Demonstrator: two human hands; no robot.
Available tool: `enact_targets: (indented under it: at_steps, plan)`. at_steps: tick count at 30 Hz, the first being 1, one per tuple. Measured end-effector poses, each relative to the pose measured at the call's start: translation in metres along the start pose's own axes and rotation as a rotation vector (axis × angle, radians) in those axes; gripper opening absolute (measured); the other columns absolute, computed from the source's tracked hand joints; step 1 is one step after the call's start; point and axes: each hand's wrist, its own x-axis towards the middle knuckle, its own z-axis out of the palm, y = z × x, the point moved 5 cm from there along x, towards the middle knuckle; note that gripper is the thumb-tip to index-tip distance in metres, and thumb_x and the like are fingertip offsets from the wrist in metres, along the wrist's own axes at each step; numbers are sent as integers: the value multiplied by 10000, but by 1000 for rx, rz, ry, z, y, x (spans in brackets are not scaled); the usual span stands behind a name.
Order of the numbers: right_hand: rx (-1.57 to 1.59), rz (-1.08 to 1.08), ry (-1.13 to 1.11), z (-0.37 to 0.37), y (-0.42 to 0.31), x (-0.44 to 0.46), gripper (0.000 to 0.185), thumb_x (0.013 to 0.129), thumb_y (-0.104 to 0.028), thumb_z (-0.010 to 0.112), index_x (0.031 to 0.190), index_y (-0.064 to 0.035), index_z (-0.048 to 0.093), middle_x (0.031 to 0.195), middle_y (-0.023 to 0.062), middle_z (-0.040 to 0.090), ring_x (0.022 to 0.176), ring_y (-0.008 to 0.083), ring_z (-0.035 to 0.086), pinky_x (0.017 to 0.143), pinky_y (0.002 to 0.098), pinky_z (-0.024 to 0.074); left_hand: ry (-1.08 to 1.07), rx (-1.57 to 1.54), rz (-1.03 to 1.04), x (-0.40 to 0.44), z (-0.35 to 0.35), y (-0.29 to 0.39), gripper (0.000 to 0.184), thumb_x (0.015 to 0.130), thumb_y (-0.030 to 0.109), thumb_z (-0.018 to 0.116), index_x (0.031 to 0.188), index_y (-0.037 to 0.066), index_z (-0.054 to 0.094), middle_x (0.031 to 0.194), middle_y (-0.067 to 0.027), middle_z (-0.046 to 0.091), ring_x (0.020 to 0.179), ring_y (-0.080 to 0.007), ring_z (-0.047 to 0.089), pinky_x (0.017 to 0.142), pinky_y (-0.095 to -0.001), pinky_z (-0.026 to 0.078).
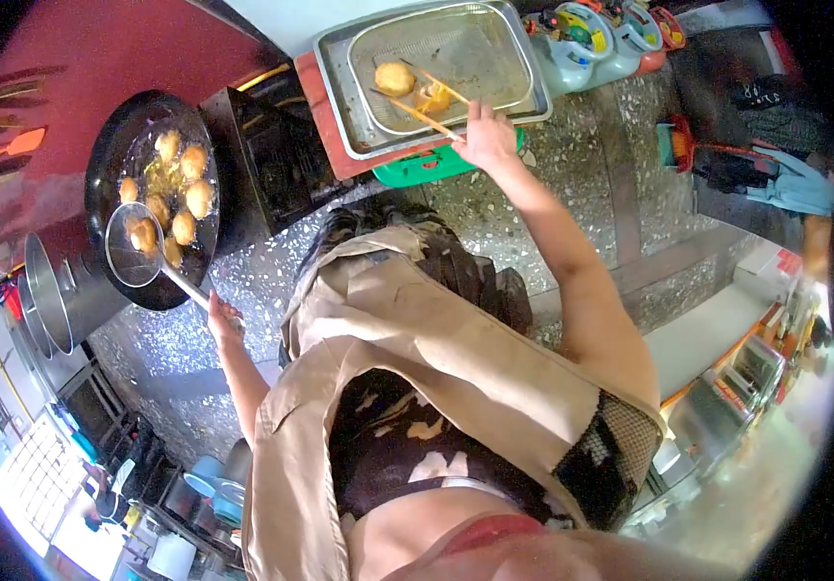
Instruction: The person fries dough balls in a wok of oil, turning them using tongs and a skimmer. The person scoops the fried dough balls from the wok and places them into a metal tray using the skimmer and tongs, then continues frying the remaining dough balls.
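Note:
My left hand [225, 320] is closed round the handle of a wire mesh skimmer [133, 266]. A browned fried ball lies in the skimmer, over a black wok [100, 165] of oil in which several golden fried balls [198, 198] sit. My right hand [487, 137] grips a pair of long wooden chopsticks [429, 120]. Their tips are apart over a mesh basket [494, 60] set in a metal tray [333, 73]. One round fried ball [395, 78] and a torn-looking fried piece [432, 97] rest there, the piece between the chopsticks.
A black stove [281, 155] stands between wok and tray. Beneath the tray is a green plastic basket [427, 168]. Plastic jugs [582, 48] stand to its right. Large metal pots [63, 290] are below the wok. Another person's arm [816, 247] shows at the far right.

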Motion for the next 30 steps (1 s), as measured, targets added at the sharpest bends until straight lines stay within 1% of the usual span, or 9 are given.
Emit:
enact_targets:
  at_steps: [1,8,10,11,12,14,25,28,30]
  plan:
    - [26,-41,37,3,-2,-3,785,669,-400,684,1230,44,363,1102,216,501,938,329,549,779,415,452,10,6,10,0,0,0,268,804,347,619,687,170,456,521,48,403,428,-89,423,392,-236,358]
    - [-145,-109,158,30,12,27,732,681,-418,667,1201,33,417,1001,174,560,867,308,576,731,392,460,32,59,20,-7,5,4,292,805,369,614,673,169,449,518,49,407,431,-86,426,399,-241,357]
    - [537,-73,-330,49,33,51,641,688,-456,664,1129,-16,515,864,131,596,718,266,597,660,378,477,29,76,14,-4,4,3,320,798,403,611,646,181,438,508,53,402,421,-89,422,384,-242,330]
    - [956,19,-416,54,38,53,554,691,-515,652,1020,-74,584,761,86,588,582,204,574,561,336,480,29,74,15,-8,6,5,320,798,403,611,646,181,438,508,53,402,421,-89,422,384,-242,330]
    - [1313,226,-609,63,48,45,537,695,-540,642,981,-91,572,754,59,571,581,152,558,523,289,473,43,111,0,-14,8,7,331,795,418,609,636,187,433,501,57,399,414,-89,418,376,-242,315]
    - [1539,332,-670,70,55,41,441,744,-477,633,891,-67,563,713,62,576,596,153,572,509,260,473,48,143,-11,-15,9,8,342,792,433,606,625,194,427,494,61,395,407,-90,415,368,-242,299]
    - [1820,365,-633,79,16,39,448,733,-433,672,939,-50,566,749,78,587,598,151,574,504,248,485,-19,31,-2,-1,1,3,304,802,343,630,659,159,434,513,41,384,414,-92,401,397,-237,359]
    - [1199,141,-219,78,8,38,444,693,-429,707,887,-36,635,736,41,593,611,106,542,555,236,446,-23,26,-1,-1,0,2,298,807,342,625,668,156,437,514,42,375,416,-90,398,393,-233,356]
    - [1158,191,-227,57,-6,11,470,678,-434,708,910,-30,643,792,51,630,674,132,584,580,265,453,-26,14,11,1,4,3,296,809,342,622,673,155,438,515,42,371,417,-90,396,391,-231,355]
